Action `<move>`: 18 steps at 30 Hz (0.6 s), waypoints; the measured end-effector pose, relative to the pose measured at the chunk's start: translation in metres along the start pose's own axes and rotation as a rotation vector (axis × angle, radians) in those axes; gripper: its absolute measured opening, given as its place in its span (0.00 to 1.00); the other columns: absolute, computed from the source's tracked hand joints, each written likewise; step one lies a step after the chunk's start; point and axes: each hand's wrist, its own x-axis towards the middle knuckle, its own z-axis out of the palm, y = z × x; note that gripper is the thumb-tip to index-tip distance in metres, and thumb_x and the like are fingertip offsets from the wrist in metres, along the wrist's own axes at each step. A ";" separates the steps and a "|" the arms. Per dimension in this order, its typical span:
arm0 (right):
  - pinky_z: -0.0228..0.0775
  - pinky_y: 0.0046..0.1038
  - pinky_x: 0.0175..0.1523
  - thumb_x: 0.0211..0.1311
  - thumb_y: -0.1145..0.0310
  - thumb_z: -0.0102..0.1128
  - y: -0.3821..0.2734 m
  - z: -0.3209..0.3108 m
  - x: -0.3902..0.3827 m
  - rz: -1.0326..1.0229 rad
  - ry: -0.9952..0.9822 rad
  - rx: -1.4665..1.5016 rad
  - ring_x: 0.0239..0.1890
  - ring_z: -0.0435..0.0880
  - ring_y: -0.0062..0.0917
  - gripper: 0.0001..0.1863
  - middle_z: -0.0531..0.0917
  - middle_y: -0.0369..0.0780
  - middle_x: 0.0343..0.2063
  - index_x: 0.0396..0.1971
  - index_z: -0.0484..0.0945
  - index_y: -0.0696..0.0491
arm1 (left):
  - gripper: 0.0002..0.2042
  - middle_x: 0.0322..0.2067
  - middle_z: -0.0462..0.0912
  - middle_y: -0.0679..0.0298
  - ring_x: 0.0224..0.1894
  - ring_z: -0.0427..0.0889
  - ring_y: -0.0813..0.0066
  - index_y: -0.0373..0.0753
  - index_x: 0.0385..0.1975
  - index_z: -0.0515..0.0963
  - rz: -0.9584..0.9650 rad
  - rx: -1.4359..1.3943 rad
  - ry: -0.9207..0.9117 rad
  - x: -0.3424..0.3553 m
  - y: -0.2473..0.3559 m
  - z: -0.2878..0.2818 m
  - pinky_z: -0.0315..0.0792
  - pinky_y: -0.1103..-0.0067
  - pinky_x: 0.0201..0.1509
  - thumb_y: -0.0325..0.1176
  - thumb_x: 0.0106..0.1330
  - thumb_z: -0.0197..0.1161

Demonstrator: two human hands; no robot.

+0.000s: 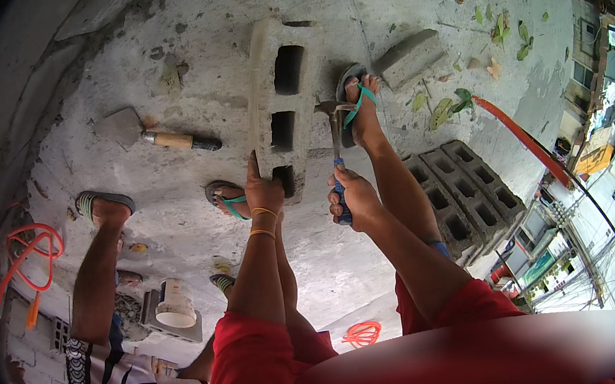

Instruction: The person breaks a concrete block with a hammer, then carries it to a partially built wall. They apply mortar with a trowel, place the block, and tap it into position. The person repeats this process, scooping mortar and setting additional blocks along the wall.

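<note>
A grey concrete hollow block (266, 80) rests on the concrete surface with its holes facing up. My left hand (265, 195) is at its near end, closed on the left edge, index finger stretched along the side and the other fingertips partly hidden. Just right of the block, my right hand (356, 199) grips the blue handle of a claw hammer (335, 129). The hammer's metal head is raised beside my sandalled right foot (363, 109), apart from the block. My left foot (230, 200) shows beside my left hand.
A pointing trowel (173, 139) lies at left, and a broken block piece (410, 58) beyond my right foot. Several hollow blocks (472, 188) stand stacked at right. A co-worker's leg (99, 272), a white bucket (175, 303) and an orange hose (16, 268) are at lower left.
</note>
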 end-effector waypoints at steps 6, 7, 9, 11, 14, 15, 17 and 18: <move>0.63 0.35 0.22 0.77 0.44 0.51 -0.031 0.006 0.028 0.109 -0.020 -0.228 0.13 0.67 0.23 0.19 0.70 0.33 0.16 0.36 0.67 0.46 | 0.35 0.59 0.81 0.49 0.60 0.83 0.55 0.40 0.71 0.66 0.019 -0.028 0.024 0.001 -0.009 0.006 0.76 0.71 0.62 0.26 0.59 0.66; 0.64 0.36 0.21 0.77 0.45 0.50 -0.031 0.009 0.033 0.123 0.057 -0.304 0.12 0.68 0.24 0.19 0.70 0.33 0.16 0.36 0.67 0.46 | 0.35 0.59 0.82 0.49 0.60 0.83 0.55 0.40 0.71 0.66 0.031 -0.029 0.021 0.000 -0.011 0.006 0.76 0.71 0.61 0.26 0.60 0.66; 0.64 0.35 0.22 0.77 0.46 0.51 -0.033 0.016 0.040 0.127 -0.026 -0.249 0.13 0.68 0.23 0.19 0.70 0.32 0.16 0.35 0.68 0.46 | 0.34 0.58 0.82 0.49 0.59 0.83 0.55 0.40 0.70 0.67 0.040 -0.037 0.021 0.000 -0.011 0.006 0.77 0.70 0.61 0.26 0.60 0.65; 0.64 0.34 0.23 0.76 0.47 0.51 -0.038 0.019 0.041 0.182 -0.124 -0.170 0.13 0.67 0.22 0.18 0.69 0.31 0.15 0.34 0.69 0.46 | 0.34 0.58 0.82 0.48 0.59 0.83 0.54 0.40 0.70 0.67 -0.023 -0.044 0.007 0.000 -0.010 0.006 0.77 0.70 0.60 0.25 0.60 0.65; 0.66 0.35 0.23 0.77 0.48 0.51 -0.046 0.013 0.032 0.144 0.018 -0.254 0.13 0.68 0.23 0.19 0.70 0.33 0.16 0.32 0.68 0.47 | 0.35 0.58 0.82 0.48 0.59 0.83 0.53 0.40 0.70 0.67 -0.005 -0.062 0.024 0.001 -0.012 0.007 0.77 0.70 0.61 0.25 0.59 0.65; 0.67 0.35 0.23 0.77 0.48 0.51 -0.048 0.009 0.027 0.121 0.086 -0.317 0.13 0.68 0.24 0.19 0.71 0.34 0.16 0.32 0.67 0.47 | 0.35 0.59 0.82 0.48 0.59 0.83 0.52 0.40 0.70 0.67 -0.015 -0.068 0.021 0.001 -0.014 0.008 0.77 0.70 0.61 0.25 0.58 0.65; 0.66 0.35 0.24 0.78 0.46 0.49 -0.044 -0.002 0.014 0.092 0.057 -0.176 0.13 0.68 0.24 0.19 0.70 0.34 0.17 0.33 0.67 0.46 | 0.35 0.60 0.80 0.48 0.61 0.82 0.52 0.40 0.71 0.66 0.007 -0.066 0.032 0.004 -0.020 0.011 0.76 0.70 0.63 0.24 0.58 0.65; 0.66 0.34 0.24 0.78 0.46 0.49 -0.038 -0.006 0.006 0.081 0.048 -0.060 0.14 0.68 0.23 0.19 0.71 0.33 0.17 0.33 0.68 0.46 | 0.36 0.61 0.79 0.48 0.61 0.81 0.52 0.40 0.71 0.66 0.003 -0.063 0.025 0.004 -0.024 0.012 0.75 0.70 0.63 0.24 0.58 0.65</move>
